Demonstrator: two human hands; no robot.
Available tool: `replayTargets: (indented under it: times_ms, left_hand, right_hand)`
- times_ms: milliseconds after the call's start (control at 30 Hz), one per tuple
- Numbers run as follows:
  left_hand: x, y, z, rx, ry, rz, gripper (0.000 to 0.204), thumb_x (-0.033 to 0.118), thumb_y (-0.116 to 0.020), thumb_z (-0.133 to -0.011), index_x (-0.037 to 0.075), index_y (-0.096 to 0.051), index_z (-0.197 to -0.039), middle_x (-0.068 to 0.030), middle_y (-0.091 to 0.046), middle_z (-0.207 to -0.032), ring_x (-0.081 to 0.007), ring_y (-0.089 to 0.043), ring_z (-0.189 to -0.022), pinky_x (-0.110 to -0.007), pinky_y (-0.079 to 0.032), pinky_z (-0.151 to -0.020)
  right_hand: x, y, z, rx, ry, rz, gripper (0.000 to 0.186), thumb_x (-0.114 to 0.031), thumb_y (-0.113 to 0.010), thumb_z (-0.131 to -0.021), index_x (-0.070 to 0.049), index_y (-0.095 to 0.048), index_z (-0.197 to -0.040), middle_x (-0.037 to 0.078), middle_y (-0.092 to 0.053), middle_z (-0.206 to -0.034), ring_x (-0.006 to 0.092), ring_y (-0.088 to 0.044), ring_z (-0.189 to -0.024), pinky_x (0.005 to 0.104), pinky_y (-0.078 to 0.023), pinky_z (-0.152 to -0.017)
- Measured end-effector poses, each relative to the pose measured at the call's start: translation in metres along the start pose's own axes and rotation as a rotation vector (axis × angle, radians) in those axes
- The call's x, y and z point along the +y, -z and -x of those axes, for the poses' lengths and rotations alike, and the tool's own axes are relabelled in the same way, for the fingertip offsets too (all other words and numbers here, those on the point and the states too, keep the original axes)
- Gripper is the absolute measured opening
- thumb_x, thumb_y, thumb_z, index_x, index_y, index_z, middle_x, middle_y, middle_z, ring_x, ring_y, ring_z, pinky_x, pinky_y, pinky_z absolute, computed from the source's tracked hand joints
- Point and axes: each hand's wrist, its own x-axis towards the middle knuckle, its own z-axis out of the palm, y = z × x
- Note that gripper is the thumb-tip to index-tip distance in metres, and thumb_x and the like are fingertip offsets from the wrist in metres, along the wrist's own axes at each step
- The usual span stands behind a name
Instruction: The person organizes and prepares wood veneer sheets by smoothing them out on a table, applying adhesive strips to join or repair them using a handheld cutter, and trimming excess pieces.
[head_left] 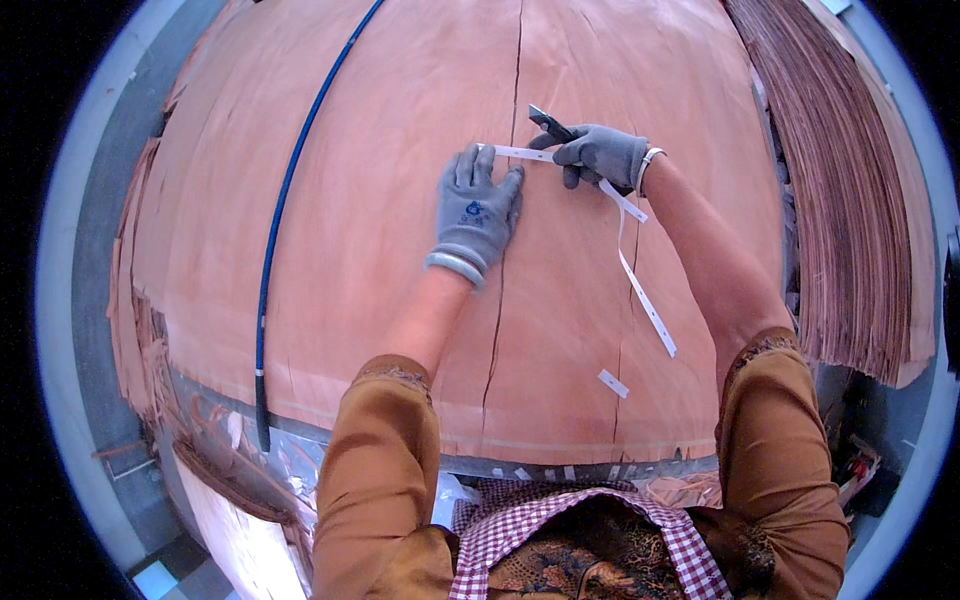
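Now | gloved left hand flat | narrow white tape | cracked wood

Veneer sheet in the middle. Rod lengthwise on its left part, near end past sheet edge. Tape strip across crack, between left hand and right hand. Loose tape below right hand; tape piece nearer still. Veneer stack right of sheet.

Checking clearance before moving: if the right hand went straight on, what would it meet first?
Likely the left hand, along the line of the white strip, though depth is unclear.
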Motion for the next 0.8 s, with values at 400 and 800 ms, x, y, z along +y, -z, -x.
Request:
replayTargets:
  times_ms: [400,800]
  left_hand:
    - [-0.005,-0.010,-0.007,-0.220,-0.006,0.039,0.037,0.026,-0.055,-0.084,0.013,-0.055,-0.119,-0.0232,-0.045,-0.133,-0.0380,-0.042,-0.124,-0.047,-0.029,-0.106]
    - [-0.003,-0.003,-0.020,-0.354,0.112,0.063,0.056,0.031,-0.051,-0.081,0.009,-0.046,-0.132,-0.0128,-0.049,-0.131,-0.0293,-0.045,-0.121,-0.040,-0.036,-0.102]
  right_hand:
    - [0.013,0.002,-0.018,0.116,0.030,0.003,0.016,-0.007,-0.051,-0.086,-0.005,-0.058,-0.100,-0.002,-0.054,-0.072,0.0072,-0.053,-0.052,0.0223,-0.039,-0.047]
    - [0.013,-0.004,-0.002,0.251,-0.013,0.263,0.008,-0.009,-0.053,-0.085,-0.004,-0.057,-0.089,0.004,-0.058,-0.067,0.0090,-0.052,-0.052,0.0245,-0.039,-0.046]
